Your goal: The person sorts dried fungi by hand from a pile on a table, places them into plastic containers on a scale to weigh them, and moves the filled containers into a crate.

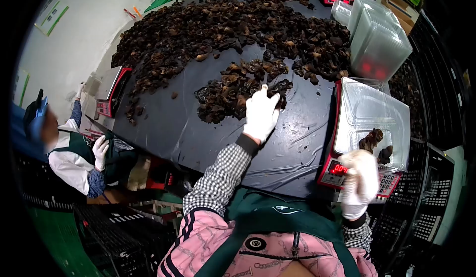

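My left hand (pixel 261 114), in a white glove, reaches onto a small heap of dark wood ear mushrooms (pixel 218 101) on the table. Its fingers are partly spread and touch the heap's right side. My right hand (pixel 359 183), also gloved, is held over the front of a red digital scale (pixel 334 170) with lit red digits. Its fingers are curled, and what they hold, if anything, is hidden. On the scale lies an open clear plastic box (pixel 369 103). A few mushroom pieces (pixel 371 139) sit in its near half, just beyond my right hand.
A large mushroom pile (pixel 208 24) spreads across the back of the black-covered table (pixel 198 143). Stacked clear boxes (pixel 379 34) stand at the back right. A co-worker (pixel 74 153) with white gloves is at the left near another scale (pixel 113 91). Black crates (pixel 431 192) stand at right.
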`<state>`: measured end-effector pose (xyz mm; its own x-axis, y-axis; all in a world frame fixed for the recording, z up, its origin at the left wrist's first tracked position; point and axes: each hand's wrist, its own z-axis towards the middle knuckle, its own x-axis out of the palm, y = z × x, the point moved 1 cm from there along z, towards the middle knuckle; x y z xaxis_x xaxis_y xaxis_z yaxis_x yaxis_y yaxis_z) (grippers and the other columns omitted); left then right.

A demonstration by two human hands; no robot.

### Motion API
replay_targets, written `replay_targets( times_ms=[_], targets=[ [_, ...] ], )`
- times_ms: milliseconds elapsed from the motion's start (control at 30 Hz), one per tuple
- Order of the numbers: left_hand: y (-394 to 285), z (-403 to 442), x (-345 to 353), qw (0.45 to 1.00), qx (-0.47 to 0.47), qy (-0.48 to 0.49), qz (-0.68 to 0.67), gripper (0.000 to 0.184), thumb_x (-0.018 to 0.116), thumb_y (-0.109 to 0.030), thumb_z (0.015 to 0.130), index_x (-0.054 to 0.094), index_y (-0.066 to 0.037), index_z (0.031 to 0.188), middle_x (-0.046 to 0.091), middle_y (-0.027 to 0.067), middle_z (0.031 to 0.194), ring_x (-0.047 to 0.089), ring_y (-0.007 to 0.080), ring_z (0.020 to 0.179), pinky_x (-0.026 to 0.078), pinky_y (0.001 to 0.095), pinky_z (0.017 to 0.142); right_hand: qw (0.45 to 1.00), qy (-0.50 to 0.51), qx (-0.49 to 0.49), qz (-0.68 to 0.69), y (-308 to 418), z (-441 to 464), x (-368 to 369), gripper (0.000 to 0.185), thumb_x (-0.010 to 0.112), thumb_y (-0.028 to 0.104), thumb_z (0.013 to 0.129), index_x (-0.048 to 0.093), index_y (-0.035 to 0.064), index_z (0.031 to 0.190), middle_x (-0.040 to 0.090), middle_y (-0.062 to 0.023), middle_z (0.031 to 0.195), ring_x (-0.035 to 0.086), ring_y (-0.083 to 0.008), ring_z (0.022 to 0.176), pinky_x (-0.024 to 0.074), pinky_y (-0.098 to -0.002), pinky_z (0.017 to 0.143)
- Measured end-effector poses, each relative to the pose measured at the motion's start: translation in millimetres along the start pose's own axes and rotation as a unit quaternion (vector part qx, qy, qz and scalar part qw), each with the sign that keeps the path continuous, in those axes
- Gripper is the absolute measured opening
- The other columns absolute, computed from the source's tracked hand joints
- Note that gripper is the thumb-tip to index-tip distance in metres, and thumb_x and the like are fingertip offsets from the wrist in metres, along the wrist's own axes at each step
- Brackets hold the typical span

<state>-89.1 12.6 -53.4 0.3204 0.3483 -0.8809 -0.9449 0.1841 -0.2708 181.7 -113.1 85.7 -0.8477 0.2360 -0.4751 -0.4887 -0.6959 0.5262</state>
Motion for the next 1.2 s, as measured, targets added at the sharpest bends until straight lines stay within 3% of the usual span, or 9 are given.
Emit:
replay_targets(
  times_ms=[133, 333, 500, 667, 833, 867, 1067, 1133, 1200],
  targets=[
    [-24, -55, -19, 0.998, 0.056, 0.005, 0.005, 0.047, 0.075, -0.024, 0.083, 0.065, -0.016, 0.129, 0.046, 0.0238, 0.150, 0.044, 0.0420, 0.135, 0.038, 0.0530, 0.108, 0.993, 0.086, 0.016, 0.076, 1, -26, 47, 0.010, 0.071, 0.001, 0.084, 0.068, 0.0029, 0.093, 0.072, -0.0095, 0.091, 0.068, -0.0288, 0.086, 0.0531, -0.0395, 0.082],
    [-46, -106, -39, 0.986, 0.106, 0.119, -0.044, 0.052, 0.076, -0.032, 0.085, 0.063, -0.020, 0.134, 0.050, 0.0186, 0.147, 0.040, 0.0438, 0.139, 0.027, 0.0601, 0.114, 0.972, 0.147, 0.123, 0.132, -15, -67, 93, 0.012, 0.071, -0.001, 0.084, 0.070, 0.0013, 0.096, 0.072, -0.0131, 0.096, 0.069, -0.0295, 0.088, 0.0541, -0.0371, 0.082],
    [-49, -67, -59, 0.975, 0.145, 0.060, -0.160, 0.028, 0.076, -0.012, 0.081, 0.074, -0.008, 0.108, 0.069, 0.0117, 0.120, 0.067, 0.0305, 0.103, 0.055, 0.0381, 0.089, 0.936, 0.116, 0.263, 0.202, -15, -81, 105, 0.010, 0.066, 0.001, 0.092, 0.069, -0.0012, 0.102, 0.072, -0.0155, 0.099, 0.070, -0.0310, 0.091, 0.0557, -0.0354, 0.083],
    [-10, 25, -10, 0.992, 0.096, -0.036, -0.074, 0.021, 0.068, -0.007, 0.085, 0.074, -0.007, 0.105, 0.073, 0.0116, 0.103, 0.067, 0.0311, 0.098, 0.055, 0.0412, 0.087, 0.905, 0.130, 0.322, 0.247, -18, -94, 107, 0.011, 0.063, 0.001, 0.096, 0.068, -0.0029, 0.105, 0.072, -0.0150, 0.099, 0.070, -0.0248, 0.089, 0.0550, -0.0327, 0.081],
    [3, 86, 44, 0.996, 0.091, 0.014, -0.011, 0.034, 0.064, -0.006, 0.083, 0.073, -0.010, 0.116, 0.072, 0.0150, 0.107, 0.067, 0.0355, 0.103, 0.055, 0.0423, 0.090, 0.911, 0.150, 0.302, 0.239, -14, -92, 103, 0.012, 0.062, 0.001, 0.096, 0.069, -0.0021, 0.105, 0.072, -0.0142, 0.098, 0.070, -0.0239, 0.089, 0.0551, -0.0322, 0.082],
    [9, 96, 55, 0.992, 0.072, 0.103, -0.016, 0.032, 0.062, -0.006, 0.085, 0.074, -0.011, 0.114, 0.072, 0.0157, 0.105, 0.067, 0.0360, 0.102, 0.055, 0.0432, 0.089, 0.908, 0.147, 0.308, 0.243, -15, -93, 102, 0.012, 0.062, 0.001, 0.096, 0.069, -0.0021, 0.105, 0.072, -0.0141, 0.098, 0.070, -0.0242, 0.089, 0.0551, -0.0321, 0.082],
    [-22, 82, 24, 0.990, 0.094, 0.055, -0.095, 0.029, 0.059, -0.004, 0.085, 0.074, -0.011, 0.109, 0.071, 0.0151, 0.100, 0.066, 0.0366, 0.099, 0.054, 0.0446, 0.088, 0.896, 0.145, 0.329, 0.259, -19, -95, 102, 0.013, 0.061, 0.001, 0.097, 0.070, -0.0018, 0.106, 0.072, -0.0132, 0.097, 0.070, -0.0216, 0.088, 0.0549, -0.0314, 0.081],
    [-32, 67, 21, 0.976, 0.128, 0.170, -0.046, 0.039, 0.061, -0.003, 0.082, 0.071, -0.012, 0.119, 0.067, 0.0178, 0.117, 0.064, 0.0374, 0.105, 0.053, 0.0451, 0.092, 0.869, 0.166, 0.366, 0.289, -20, -94, 102, 0.015, 0.059, 0.002, 0.099, 0.070, -0.0028, 0.108, 0.072, -0.0119, 0.099, 0.070, -0.0186, 0.089, 0.0548, -0.0302, 0.082],
    [-41, 45, 21, 0.976, 0.167, 0.137, 0.033, 0.048, 0.061, -0.002, 0.080, 0.067, -0.011, 0.127, 0.061, 0.0207, 0.129, 0.063, 0.0371, 0.107, 0.053, 0.0451, 0.091, 0.825, 0.157, 0.417, 0.347, -21, -95, 106, 0.017, 0.056, 0.004, 0.102, 0.069, -0.0041, 0.111, 0.072, -0.0108, 0.102, 0.069, -0.0160, 0.090, 0.0549, -0.0292, 0.083]
  ],
)
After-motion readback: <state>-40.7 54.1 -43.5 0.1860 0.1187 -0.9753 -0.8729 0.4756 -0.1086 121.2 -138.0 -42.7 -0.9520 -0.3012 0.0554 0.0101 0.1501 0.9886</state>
